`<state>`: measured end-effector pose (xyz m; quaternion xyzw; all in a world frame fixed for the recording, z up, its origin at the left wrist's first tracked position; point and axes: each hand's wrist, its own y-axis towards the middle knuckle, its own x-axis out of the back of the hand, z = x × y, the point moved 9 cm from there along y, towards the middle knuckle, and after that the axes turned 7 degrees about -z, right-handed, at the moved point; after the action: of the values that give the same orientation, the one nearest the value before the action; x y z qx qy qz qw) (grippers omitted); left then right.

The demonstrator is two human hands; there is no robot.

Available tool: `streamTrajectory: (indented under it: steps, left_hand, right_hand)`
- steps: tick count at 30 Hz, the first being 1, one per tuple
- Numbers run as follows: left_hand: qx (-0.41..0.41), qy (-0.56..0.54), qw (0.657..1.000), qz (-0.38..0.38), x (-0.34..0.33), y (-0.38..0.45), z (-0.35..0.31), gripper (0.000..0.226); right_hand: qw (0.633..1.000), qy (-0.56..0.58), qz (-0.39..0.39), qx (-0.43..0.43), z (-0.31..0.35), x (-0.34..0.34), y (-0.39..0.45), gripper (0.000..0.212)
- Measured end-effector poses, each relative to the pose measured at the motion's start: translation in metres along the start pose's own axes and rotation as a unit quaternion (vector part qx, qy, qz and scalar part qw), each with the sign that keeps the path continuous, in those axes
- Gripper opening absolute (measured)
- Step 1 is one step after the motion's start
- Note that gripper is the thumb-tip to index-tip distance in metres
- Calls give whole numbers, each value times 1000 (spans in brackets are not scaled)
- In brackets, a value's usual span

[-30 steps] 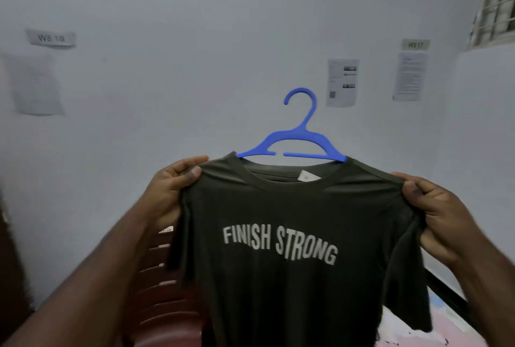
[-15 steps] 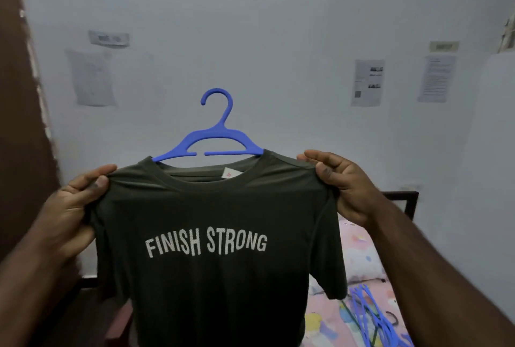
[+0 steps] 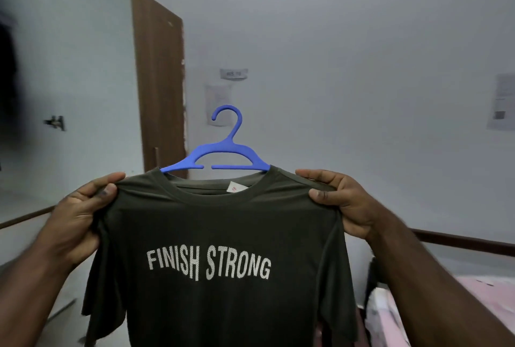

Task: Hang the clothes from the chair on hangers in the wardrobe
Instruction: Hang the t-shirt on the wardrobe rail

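T-shirt (image 3: 223,235) up on the blue hanger (image 3: 223,155)!
Left hand (image 3: 80,215) and right hand (image 3: 342,201) pinch its shoulders, hook upright.

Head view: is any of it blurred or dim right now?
Head view: dim, flat light; the far left edge smears with motion blur, the wall papers are unreadable; the T-shirt, blue hanger, left hand and right hand stay sharp.

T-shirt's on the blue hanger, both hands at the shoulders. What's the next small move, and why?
Probably free one hand for the hook. The t-shirt already sits on the blue hanger, but the left hand and right hand both pinch its shoulders, so the hook stands free above the collar.
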<state>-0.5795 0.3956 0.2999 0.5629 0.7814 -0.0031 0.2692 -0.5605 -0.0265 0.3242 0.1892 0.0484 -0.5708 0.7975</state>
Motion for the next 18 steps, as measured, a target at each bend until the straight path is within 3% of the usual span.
streamTrajectory:
  steps: [9, 14, 18]
  left_hand:
    - [-35, 9, 995, -92, 73, 10, -39, 35]
    - [-63, 5, 987, -151, 113, -2, -63, 24]
    - [-87, 15, 979, -184, 146, -17, -83, 28]
  right_hand:
    - [995, 48, 83, -10, -33, -63, 87, 41]
    - [990, 18, 140, -21, -58, -104, 131, 37]
    - [984, 18, 172, -38, -84, -143, 156, 44]
